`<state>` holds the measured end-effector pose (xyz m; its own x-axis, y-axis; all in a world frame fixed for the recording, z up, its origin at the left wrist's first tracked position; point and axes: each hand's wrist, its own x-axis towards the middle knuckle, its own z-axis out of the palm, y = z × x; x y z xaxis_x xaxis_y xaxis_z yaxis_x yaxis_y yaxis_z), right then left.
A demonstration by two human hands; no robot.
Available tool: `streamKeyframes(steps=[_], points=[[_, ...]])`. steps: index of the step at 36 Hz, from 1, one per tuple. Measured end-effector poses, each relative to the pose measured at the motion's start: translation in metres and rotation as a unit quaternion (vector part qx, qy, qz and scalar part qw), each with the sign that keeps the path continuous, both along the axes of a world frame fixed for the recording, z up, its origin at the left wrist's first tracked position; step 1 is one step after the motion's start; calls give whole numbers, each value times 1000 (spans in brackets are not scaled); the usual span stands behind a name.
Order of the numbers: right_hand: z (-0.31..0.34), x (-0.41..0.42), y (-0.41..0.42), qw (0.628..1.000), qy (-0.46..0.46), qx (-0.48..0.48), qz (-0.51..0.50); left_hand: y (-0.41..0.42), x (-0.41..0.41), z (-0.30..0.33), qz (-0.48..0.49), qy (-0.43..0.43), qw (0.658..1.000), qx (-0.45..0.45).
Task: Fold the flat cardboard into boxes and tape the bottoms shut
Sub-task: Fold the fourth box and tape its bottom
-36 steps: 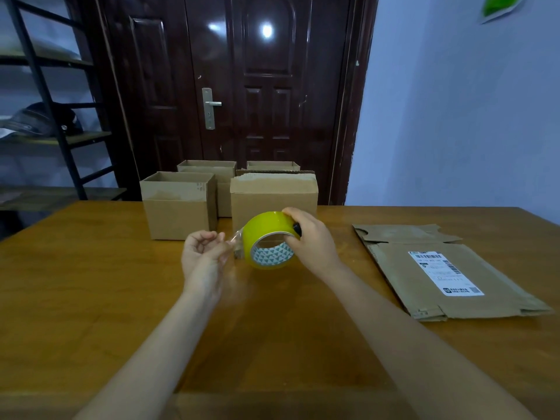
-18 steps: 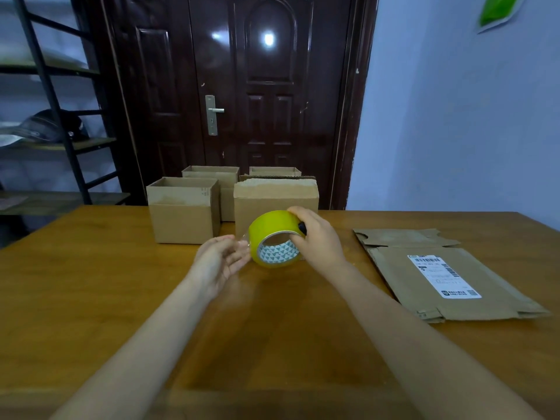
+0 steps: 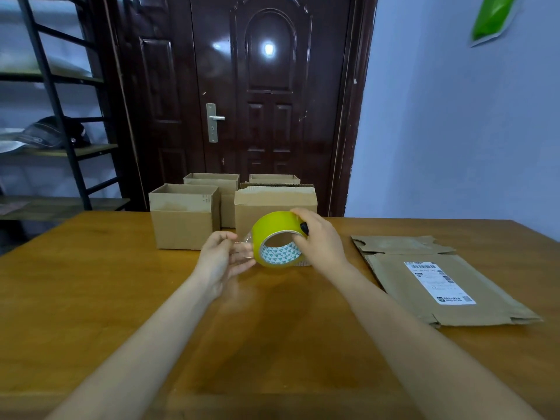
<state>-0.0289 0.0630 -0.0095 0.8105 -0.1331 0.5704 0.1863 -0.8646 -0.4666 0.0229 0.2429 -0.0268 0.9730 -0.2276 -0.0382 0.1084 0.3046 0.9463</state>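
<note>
My right hand (image 3: 321, 241) grips a yellow tape roll (image 3: 274, 234) held above the wooden table (image 3: 91, 283), with a small black thing under its fingers. My left hand (image 3: 222, 257) is just left of the roll, its fingertips pinching the clear loose tape end (image 3: 247, 242). A flat cardboard piece (image 3: 436, 286) with a white shipping label lies on the table to the right. Directly behind the roll stands a folded box (image 3: 274, 204), partly hidden by the roll and my right hand.
An open box (image 3: 183, 216) stands at the back left, with two more boxes (image 3: 212, 181) behind it near the far edge. A dark door (image 3: 266, 95) and a metal shelf rack (image 3: 54, 116) stand beyond the table.
My left hand opened half a second ago and now pinches the tape end again close to the roll. The roll stays in my right hand, nearly still.
</note>
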Motion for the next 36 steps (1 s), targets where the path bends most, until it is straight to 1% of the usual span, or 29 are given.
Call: streamKeyframes(steps=[2, 5, 6, 10, 15, 19, 22, 24, 28, 31, 33, 36], points=[[1, 0, -1, 1000, 2, 8, -3, 2, -2, -1, -12, -17, 1000, -20], [3, 0, -1, 1000, 7, 7, -5, 3, -2, 0, -24, -17, 999, -37], [3, 1, -1, 1000, 8, 3, -4, 3, -3, 0, -26, -18, 999, -34], [3, 1, 0, 1000, 7, -13, -2, 2, -5, 0, -5, -44, 999, 31], [6, 1, 0, 999, 9, -38, -18, 2, -4, 3, 23, 2, 999, 25], [11, -1, -3, 999, 6, -29, -35, 0, -4, 11, 38, 4, 999, 14], [16, -3, -9, 998, -2, -40, -44, -3, -5, 20, 27, -10, 999, 19], [20, -6, -14, 996, -2, -72, -47, -3, -5, 25, 16, -26, 999, 34], [34, -16, -28, 978, 18, -197, -71, 2, -3, 35, 0, -66, 996, 65], [44, -22, -36, 964, 33, -246, -92, 3, -3, 46, -29, -86, 992, 93], [50, -24, -39, 954, 27, -280, -106, 1, -4, 57, -47, -96, 989, 102], [64, -23, -41, 935, -6, -327, -140, -3, -3, 82, -52, -126, 984, 116]])
